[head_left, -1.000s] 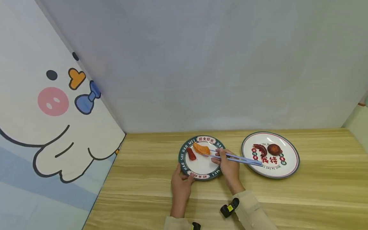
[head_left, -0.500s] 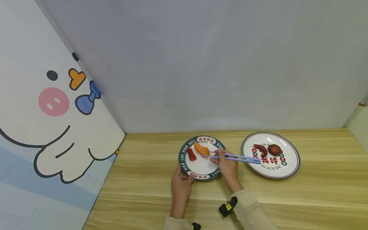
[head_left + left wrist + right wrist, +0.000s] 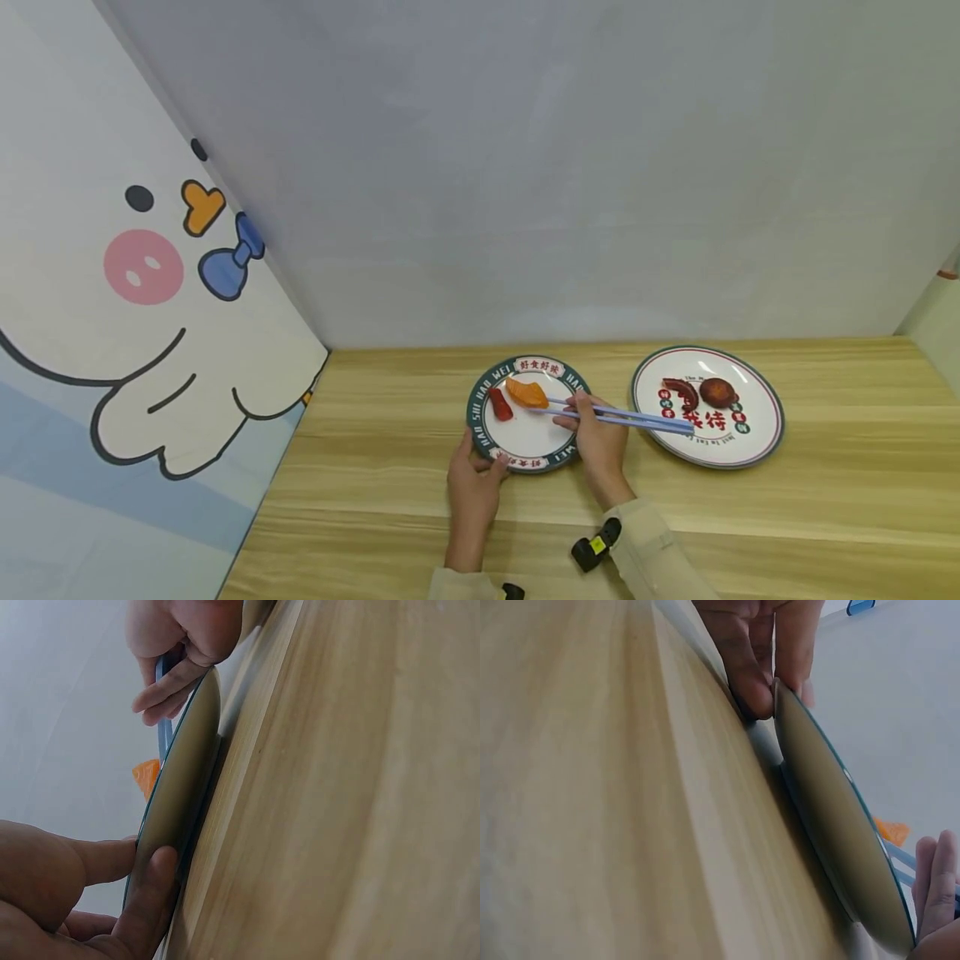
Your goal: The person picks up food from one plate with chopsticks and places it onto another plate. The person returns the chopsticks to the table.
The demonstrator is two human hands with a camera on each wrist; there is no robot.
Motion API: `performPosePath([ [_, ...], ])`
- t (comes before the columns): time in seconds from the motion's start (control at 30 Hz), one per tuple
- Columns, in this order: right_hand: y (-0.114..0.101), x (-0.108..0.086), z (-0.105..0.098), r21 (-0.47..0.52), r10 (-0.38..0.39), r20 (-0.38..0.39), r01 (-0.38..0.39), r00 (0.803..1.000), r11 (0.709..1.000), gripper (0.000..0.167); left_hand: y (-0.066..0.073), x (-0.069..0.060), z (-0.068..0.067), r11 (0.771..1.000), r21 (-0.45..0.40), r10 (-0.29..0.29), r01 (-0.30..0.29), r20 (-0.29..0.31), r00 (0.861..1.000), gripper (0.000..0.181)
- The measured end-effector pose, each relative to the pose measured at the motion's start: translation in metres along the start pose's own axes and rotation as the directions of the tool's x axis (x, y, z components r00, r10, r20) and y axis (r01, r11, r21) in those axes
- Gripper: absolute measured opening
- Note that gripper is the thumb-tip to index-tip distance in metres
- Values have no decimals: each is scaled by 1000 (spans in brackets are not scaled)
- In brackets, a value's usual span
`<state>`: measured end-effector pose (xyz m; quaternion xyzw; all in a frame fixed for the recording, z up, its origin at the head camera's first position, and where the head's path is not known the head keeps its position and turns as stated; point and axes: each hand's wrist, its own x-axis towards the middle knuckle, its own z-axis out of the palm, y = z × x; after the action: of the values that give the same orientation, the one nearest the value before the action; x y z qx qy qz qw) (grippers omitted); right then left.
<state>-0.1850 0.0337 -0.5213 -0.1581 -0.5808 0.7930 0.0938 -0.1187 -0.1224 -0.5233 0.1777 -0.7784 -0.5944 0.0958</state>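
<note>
In the head view my left hand holds the near-left rim of a small green-rimmed plate; the left wrist view has thumb and fingers pinching its edge. My right hand grips a pair of pale blue chopsticks at the plate's right side. Their tips meet an orange, salmon-like slice over the plate; whether they clamp it firmly is unclear. Left of it lies a small red piece. The orange slice shows above the rim in the left wrist view.
A larger oval white plate stands to the right, carrying a dark red tentacle-shaped piece and a round brown piece. Behind the wooden table rises a grey wall. A cartoon-printed panel borders the left.
The chopsticks and right hand have shifted slightly. The orange slice tilted more steeply half a second ago and now lies flatter and a little lower. My left hand keeps its hold on the plate.
</note>
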Motion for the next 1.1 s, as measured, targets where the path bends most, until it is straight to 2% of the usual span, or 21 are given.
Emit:
performPosePath([
  [0.2, -2, 1, -3, -44, 25, 39, -24, 999, 999, 34, -1, 0, 0, 1000, -21, 10, -10, 0, 1000, 73],
  [0.37, -5, 2, -3, -71, 42, 67, -37, 997, 997, 33, -2, 0, 0, 1000, -6, 23, -23, -6, 1000, 73],
  [0.8, -9, 5, -1, -70, 78, 129, -69, 989, 995, 33, 0, 1, 0, 1000, 24, -4, 4, -4, 1000, 72],
  [1.1, -8, 6, 2, -65, 67, 114, -60, 991, 996, 32, 2, -1, -2, 1000, -2, -2, 2, 2, 1000, 72],
])
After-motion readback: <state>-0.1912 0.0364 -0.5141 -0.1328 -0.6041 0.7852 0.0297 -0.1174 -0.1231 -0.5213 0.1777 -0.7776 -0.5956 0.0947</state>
